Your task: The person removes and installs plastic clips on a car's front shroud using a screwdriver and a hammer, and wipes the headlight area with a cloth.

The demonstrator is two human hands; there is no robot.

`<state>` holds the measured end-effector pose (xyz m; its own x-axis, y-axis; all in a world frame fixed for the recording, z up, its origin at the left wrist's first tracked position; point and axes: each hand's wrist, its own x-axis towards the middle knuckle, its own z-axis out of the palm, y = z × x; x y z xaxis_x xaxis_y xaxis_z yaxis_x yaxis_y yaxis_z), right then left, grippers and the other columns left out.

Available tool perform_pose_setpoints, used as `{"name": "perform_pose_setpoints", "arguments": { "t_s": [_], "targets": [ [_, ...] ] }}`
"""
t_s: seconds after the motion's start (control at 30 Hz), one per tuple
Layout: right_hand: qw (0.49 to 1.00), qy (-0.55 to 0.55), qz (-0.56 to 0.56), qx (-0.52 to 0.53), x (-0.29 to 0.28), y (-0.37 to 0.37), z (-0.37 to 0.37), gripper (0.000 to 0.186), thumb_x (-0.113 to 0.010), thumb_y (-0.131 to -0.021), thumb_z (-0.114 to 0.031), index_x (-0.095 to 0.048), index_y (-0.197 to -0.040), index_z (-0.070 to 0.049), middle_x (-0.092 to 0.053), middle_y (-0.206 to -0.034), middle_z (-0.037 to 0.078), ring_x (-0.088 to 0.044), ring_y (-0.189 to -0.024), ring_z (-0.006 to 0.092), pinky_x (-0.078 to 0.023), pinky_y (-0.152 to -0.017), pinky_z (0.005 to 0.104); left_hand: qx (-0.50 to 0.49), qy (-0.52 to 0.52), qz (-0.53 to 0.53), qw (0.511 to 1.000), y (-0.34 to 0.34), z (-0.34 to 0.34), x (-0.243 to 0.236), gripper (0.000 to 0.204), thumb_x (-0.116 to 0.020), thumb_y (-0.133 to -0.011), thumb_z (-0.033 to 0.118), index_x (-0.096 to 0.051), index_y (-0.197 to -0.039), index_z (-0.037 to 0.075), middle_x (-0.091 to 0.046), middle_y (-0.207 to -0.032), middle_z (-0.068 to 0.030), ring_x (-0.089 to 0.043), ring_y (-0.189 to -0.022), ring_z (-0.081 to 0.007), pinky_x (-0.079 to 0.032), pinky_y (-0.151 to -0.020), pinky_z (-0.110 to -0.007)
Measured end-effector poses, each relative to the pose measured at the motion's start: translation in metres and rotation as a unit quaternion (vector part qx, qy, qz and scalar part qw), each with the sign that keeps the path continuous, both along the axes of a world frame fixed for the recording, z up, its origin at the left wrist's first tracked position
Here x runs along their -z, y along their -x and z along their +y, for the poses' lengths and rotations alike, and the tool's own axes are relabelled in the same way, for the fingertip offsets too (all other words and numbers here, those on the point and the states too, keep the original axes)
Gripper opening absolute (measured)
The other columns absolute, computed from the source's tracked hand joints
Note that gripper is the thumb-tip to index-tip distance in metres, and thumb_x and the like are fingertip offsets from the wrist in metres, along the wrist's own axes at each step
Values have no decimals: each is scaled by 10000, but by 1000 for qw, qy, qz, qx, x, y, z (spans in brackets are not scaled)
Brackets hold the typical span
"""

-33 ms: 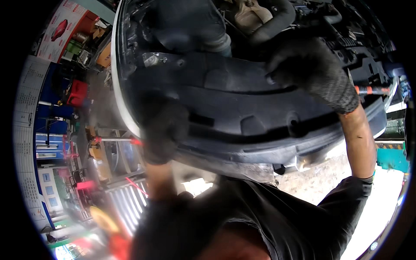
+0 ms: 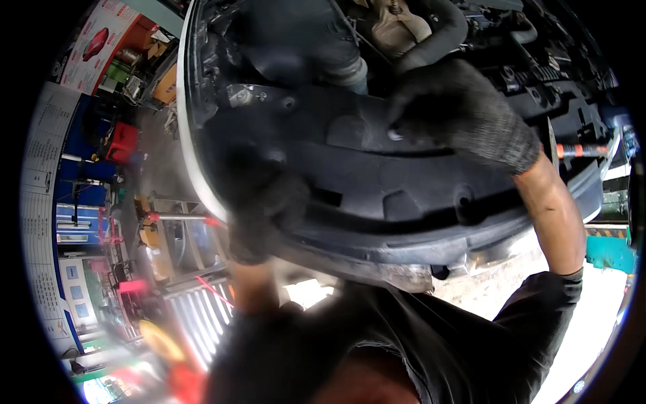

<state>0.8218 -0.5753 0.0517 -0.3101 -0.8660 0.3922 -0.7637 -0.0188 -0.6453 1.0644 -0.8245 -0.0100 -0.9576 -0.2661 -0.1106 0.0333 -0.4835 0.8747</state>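
"Cover (image 2: 363, 158), black and wide, across the front of the car (image 2: 184, 114). Laid there to shield the gap underneath, I'd judge from my end."

"And the hands?"

"Right hand (image 2: 454, 111) is over the cover's right half, fingers curled, a small pale thing (image 2: 395, 135) at the tips. Pinched? I can't tell whether they've closed on it."

"Left hand (image 2: 262, 202)?"

"Blurred, at the cover's left end, perhaps braced for steadiness. How far open, I can't tell. Hose (image 2: 449, 42) beyond the cover, orange-banded handle (image 2: 580, 150) off its right."
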Motion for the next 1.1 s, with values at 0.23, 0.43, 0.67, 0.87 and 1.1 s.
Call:
{"name": "perform_pose_setpoints", "arguments": {
  "t_s": [0.23, 0.43, 0.67, 0.87, 1.1],
  "targets": [
    [988, -150, 21, 4, -2, 34, -163, 264, -830, -785, -274, -803, -1000, -123, -773, -975, 96, -732, -951, 265, -580, -857, 381, 110, -24, -186, 976, 14, 0, -47, 102, -647, -955, 63, -629, -866, 108, -502, -607, -9, -491, -510, -120, -345, -452, -273],
    [964, -197, 150, -97, 16, 39, -221, 278, -742, -846, -339, -768, -970, -90, -734, -802, 107, -751, -761, 262, -602, -746, 415, 9, 199, 101, 975, -1, 9, -25, 223, -750, -848, -42, -700, -1066, -50, -716, -802, -160, -629, -602, -197, -467, -527, -304],
    [944, -243, 220, -19, 19, 34, -234, 305, -758, -798, -317, -762, -1013, -100, -741, -868, 153, -741, -857, 340, -594, -807, 454, 27, 187, -77, 979, -18, 8, -33, 171, -839, -765, -6, -793, -930, -20, -717, -1053, -196, -727, -916, -272, -597, -807, -348],
    [956, -252, 142, -47, 12, 34, -216, 255, -789, -786, -320, -797, -962, -136, -767, -926, 120, -746, -874, 299, -595, -829, 440, 48, 211, -132, 967, -16, 10, -38, 163, -815, -765, -19, -825, -926, 3, -719, -1102, -180, -721, -987, -261, -586, -889, -344],
    [939, -283, 146, -134, 20, 49, -236, 302, -835, -763, -306, -802, -999, -121, -765, -941, 110, -743, -862, 282, -608, -790, 386, 115, 189, -58, 974, -3, 3, -41, 146, -819, -863, 15, -744, -983, -22, -725, -1008, -134, -726, -941, -233, -568, -802, -338]
  ]
}}
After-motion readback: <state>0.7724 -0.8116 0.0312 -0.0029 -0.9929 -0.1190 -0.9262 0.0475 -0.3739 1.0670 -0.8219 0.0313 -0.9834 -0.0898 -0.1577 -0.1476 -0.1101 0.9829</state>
